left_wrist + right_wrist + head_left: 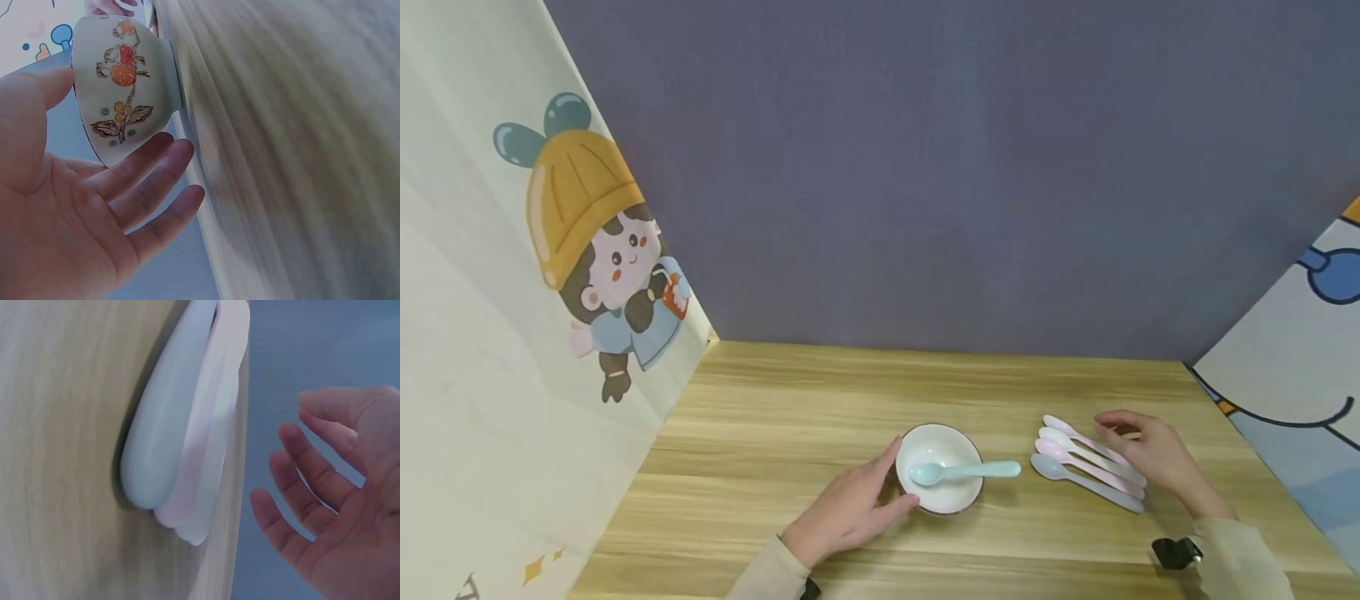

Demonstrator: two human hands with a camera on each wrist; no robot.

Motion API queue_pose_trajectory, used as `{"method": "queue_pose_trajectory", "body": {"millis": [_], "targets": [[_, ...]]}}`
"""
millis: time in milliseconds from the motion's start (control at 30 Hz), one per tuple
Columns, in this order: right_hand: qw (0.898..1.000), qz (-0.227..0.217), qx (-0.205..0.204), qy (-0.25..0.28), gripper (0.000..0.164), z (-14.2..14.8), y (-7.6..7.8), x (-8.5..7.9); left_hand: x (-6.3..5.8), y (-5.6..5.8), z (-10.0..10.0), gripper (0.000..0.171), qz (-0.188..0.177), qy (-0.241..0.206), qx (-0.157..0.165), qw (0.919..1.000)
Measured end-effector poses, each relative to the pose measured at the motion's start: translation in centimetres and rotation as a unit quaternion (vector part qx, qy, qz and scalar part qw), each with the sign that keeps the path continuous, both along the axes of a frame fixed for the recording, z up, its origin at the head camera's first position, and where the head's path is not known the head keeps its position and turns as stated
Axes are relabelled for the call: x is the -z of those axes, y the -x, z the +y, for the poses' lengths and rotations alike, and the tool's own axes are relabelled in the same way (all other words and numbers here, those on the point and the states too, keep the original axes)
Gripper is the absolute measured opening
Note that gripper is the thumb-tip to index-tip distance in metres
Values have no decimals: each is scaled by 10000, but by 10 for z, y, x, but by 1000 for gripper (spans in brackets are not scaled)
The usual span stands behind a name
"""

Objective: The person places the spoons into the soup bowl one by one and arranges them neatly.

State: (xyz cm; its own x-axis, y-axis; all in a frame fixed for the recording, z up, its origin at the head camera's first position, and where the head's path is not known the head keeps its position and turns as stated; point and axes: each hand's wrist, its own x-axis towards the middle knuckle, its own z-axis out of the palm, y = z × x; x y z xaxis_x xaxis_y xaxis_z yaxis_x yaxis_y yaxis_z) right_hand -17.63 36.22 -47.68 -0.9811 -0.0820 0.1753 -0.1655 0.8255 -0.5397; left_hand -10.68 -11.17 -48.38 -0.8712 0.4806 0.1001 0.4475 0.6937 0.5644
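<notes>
A white bowl (938,500) stands on the table, with a mint-green spoon (973,472) lying across it, its handle reaching past the right rim. Painted fruit and leaves decorate the outside of the bowl (125,81) in the left wrist view. My left hand (853,508) holds the bowl's left side, thumb and index finger at the rim, other fingers loosely bent. To the right, several spoons lie side by side: a grey-lavender spoon (1093,486), pink ones and a white one. Above their handles hovers my right hand (1150,454), fingers relaxed and holding nothing.
The wood-grain table (760,417) meets a dark blue-grey panel (925,183) at the back. A white cartoon-printed curtain (475,292) borders the left side, and another printed panel (1285,358) borders the right.
</notes>
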Motion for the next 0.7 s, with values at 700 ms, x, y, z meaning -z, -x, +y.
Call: {"method": "queue_pose_trajectory", "body": {"millis": [700], "targets": [[9976,-532,64,-434,28,9,6,24,-1,0,-1,89,74,123,35,9999]]}}
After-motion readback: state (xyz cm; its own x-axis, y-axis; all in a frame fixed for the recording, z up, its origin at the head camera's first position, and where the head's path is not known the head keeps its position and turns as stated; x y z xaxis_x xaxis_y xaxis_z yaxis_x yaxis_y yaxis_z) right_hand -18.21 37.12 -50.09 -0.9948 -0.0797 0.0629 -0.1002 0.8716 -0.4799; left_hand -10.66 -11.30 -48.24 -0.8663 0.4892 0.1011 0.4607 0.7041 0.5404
